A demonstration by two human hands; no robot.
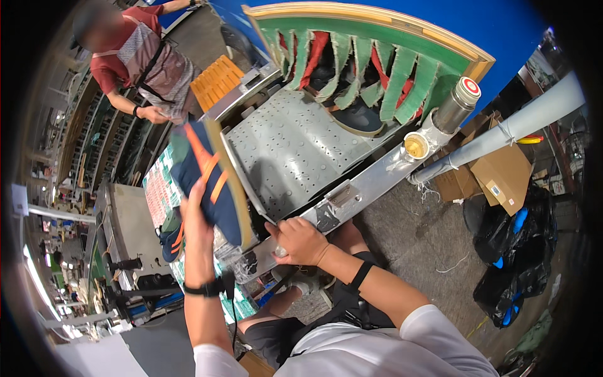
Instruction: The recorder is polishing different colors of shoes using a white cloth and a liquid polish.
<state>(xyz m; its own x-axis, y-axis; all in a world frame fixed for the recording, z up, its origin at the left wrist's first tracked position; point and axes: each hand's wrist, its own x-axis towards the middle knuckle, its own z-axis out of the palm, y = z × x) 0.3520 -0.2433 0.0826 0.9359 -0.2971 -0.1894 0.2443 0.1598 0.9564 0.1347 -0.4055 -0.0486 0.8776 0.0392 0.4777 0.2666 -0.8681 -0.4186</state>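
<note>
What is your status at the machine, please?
Left hand holding navy-orange shoe. Right hand at metal rail. Ahead, dark shoe lies at hanging green strips.

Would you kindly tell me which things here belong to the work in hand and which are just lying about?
Seemingly in use: navy shoe in the left hand; perforated metal bed; strip curtain.

Apparently just lying about: cardboard boxes; black bags.

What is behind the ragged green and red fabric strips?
Part of a dark, pale-soled shoe shows below the green and red fabric strips; the strips cover whatever lies deeper inside.
</note>
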